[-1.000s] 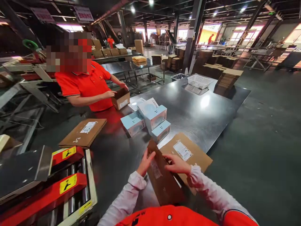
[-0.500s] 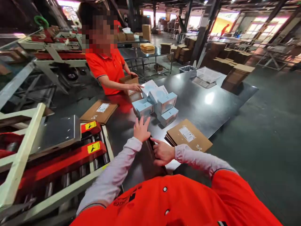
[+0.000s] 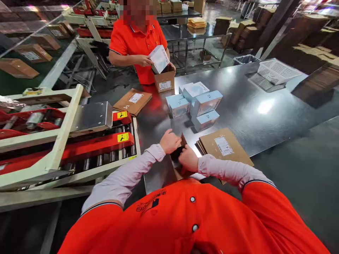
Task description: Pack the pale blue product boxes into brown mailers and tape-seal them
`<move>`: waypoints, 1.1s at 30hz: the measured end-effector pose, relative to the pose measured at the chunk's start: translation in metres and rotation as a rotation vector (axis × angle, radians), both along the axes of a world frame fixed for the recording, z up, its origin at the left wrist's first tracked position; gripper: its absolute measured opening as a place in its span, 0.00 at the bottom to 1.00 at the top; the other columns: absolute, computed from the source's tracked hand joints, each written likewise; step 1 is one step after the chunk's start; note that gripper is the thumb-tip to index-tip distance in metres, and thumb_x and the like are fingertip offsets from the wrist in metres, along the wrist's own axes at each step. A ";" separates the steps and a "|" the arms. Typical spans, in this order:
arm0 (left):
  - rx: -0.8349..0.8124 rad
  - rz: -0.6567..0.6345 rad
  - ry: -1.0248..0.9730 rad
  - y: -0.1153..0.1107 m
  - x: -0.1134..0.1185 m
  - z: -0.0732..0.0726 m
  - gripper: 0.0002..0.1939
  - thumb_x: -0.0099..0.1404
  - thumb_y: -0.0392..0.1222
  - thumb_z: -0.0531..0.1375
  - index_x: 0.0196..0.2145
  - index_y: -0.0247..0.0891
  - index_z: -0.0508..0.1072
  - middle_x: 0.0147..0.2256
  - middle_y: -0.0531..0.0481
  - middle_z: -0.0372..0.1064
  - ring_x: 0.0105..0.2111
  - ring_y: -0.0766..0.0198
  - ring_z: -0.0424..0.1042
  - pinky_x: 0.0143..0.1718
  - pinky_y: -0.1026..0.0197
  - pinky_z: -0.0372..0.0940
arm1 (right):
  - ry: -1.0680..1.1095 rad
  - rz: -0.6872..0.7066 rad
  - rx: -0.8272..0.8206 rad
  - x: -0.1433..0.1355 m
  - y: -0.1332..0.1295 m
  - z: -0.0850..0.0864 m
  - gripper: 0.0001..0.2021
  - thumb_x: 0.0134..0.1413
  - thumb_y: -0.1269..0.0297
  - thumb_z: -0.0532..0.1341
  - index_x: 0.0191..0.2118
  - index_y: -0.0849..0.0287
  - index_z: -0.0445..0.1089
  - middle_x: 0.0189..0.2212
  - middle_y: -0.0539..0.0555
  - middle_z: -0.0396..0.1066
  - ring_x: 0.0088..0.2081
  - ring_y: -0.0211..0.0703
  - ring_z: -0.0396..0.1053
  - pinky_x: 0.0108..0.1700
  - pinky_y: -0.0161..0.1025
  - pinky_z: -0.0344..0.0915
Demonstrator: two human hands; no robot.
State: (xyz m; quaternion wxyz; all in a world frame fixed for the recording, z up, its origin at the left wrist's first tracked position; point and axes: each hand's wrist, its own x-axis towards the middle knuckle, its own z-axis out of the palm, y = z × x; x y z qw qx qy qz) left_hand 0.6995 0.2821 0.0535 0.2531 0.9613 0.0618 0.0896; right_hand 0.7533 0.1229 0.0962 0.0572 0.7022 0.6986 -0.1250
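Observation:
In front of my body an open brown cardboard box [image 3: 183, 140] stands on the metal table, its dark inside partly showing. My left hand [image 3: 170, 142] is closed at the box's far left edge, fingers pinched on a flap. On the right side, my right hand [image 3: 189, 158] curls over the box wall, with its fingertips partly hidden inside. Just beyond lie several pale blue boxes [image 3: 206, 120], stacked in a small pile. Flat folded cartons [image 3: 225, 146] with a white label rest close to my right hand.
Across the metal table [image 3: 238, 106] a co-worker [image 3: 137, 46] holds a blue-white box [image 3: 159, 59] over an open carton [image 3: 165, 79]. More flat cartons [image 3: 132, 100] lie at the left edge, beside a roller conveyor [image 3: 106, 155]. A white basket [image 3: 277, 70] sits at the far right.
My hands have gone from spread and pointing fingers to gripping the cardboard box, which now shows open. The co-worker has lifted a blue-white box off the pile to above their carton. My view has shifted.

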 end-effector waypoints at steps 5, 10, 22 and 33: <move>-0.504 0.412 -0.085 -0.002 0.034 -0.008 0.22 0.71 0.52 0.47 0.51 0.36 0.70 0.51 0.37 0.71 0.54 0.55 0.68 0.61 0.48 0.57 | 0.571 0.286 0.093 0.011 -0.011 -0.002 0.18 0.58 0.50 0.62 0.25 0.58 0.73 0.24 0.49 0.73 0.32 0.38 0.67 0.59 0.49 0.47; -0.967 0.000 0.757 0.047 0.045 0.001 0.41 0.47 0.52 0.70 0.58 0.41 0.67 0.48 0.43 0.74 0.46 0.52 0.75 0.47 0.51 0.69 | 1.124 -0.037 0.187 0.013 0.009 -0.033 0.25 0.54 0.38 0.60 0.25 0.58 0.71 0.22 0.49 0.70 0.30 0.39 0.65 0.46 0.42 0.61; 0.123 -0.539 -0.109 0.053 -0.057 0.012 0.19 0.64 0.42 0.65 0.52 0.57 0.75 0.63 0.48 0.62 0.70 0.42 0.44 0.63 0.33 0.49 | 0.950 -1.122 -0.069 0.168 -0.004 -0.018 0.15 0.62 0.56 0.57 0.32 0.62 0.73 0.30 0.59 0.76 0.33 0.50 0.74 0.38 0.46 0.71; 0.092 -0.025 -0.193 0.093 0.133 -0.014 0.31 0.61 0.44 0.64 0.60 0.33 0.67 0.59 0.34 0.65 0.60 0.46 0.64 0.62 0.43 0.59 | 0.391 -1.005 0.261 0.067 -0.027 -0.059 0.20 0.67 0.64 0.50 0.57 0.60 0.70 0.44 0.63 0.78 0.44 0.53 0.76 0.46 0.44 0.68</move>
